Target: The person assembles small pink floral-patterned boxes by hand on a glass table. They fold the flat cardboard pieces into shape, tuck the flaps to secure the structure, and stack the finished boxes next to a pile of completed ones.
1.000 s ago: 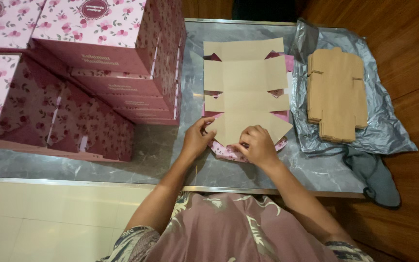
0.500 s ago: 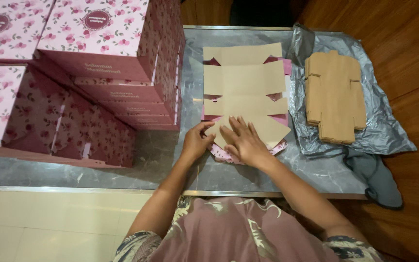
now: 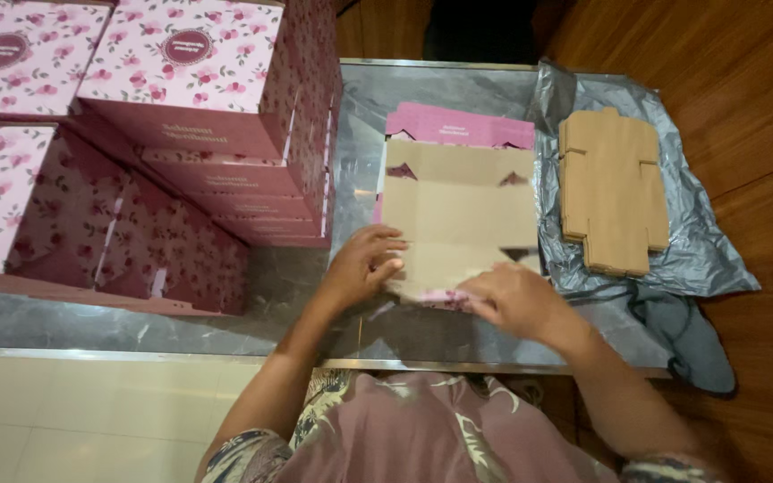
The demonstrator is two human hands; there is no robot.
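Pressing both flattened hands on the near edge of the half-folded cardboard box blank (image 3: 458, 215), which lies brown side up mid-desk (image 3: 440, 85), you risk a crooked crease: your left hand (image 3: 361, 266) pins one corner, fingers spread, while your right hand (image 3: 516, 300) covers the pink flap. Sliding could nudge the stack of flat blanks (image 3: 613, 190) on the grey plastic bag (image 3: 700, 259).

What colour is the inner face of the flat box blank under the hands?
Plain brown on the box blank, pink at its edges; head view shows it.
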